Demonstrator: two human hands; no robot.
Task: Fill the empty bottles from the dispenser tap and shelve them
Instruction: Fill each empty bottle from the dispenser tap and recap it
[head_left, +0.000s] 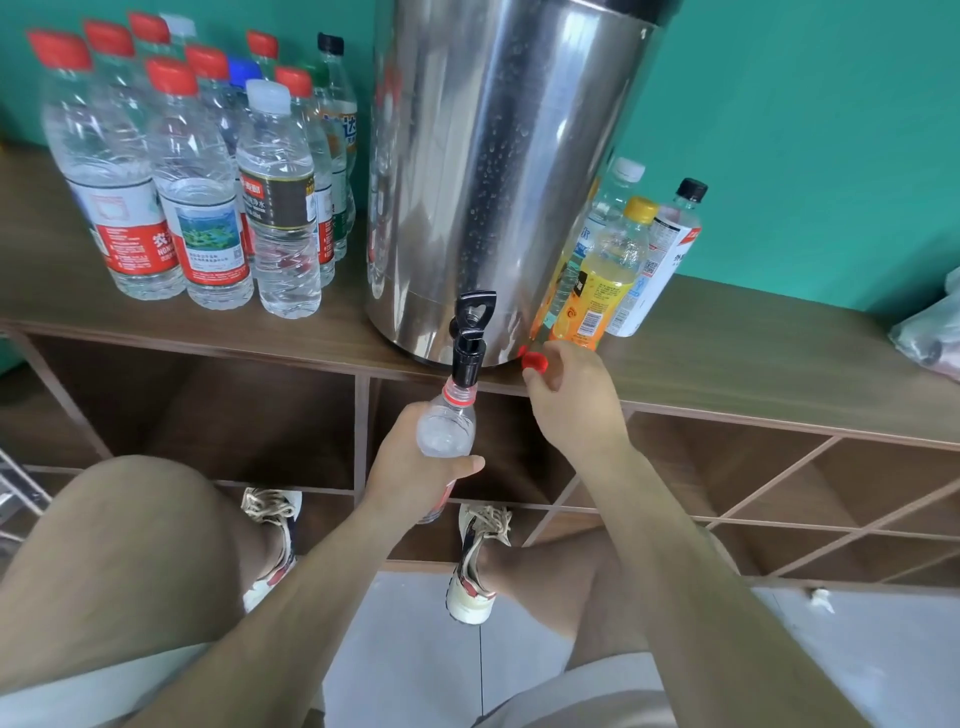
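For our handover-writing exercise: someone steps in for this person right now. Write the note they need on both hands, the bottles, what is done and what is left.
Left hand grips an uncapped bottle, its mouth up at the tap of the steel dispenser.
Right hand pinches a red cap by the dispenser's base.
Capped bottles stand on the counter left of the dispenser, other bottles on its right.
Flow cannot be seen.
Left: fill, cap, shelve.

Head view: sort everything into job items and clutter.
Job: steel dispenser, tap, open bottle in left hand, red cap in right hand, capped bottles, shelf cubbies.
Clutter: plastic bag, white floor scrap.
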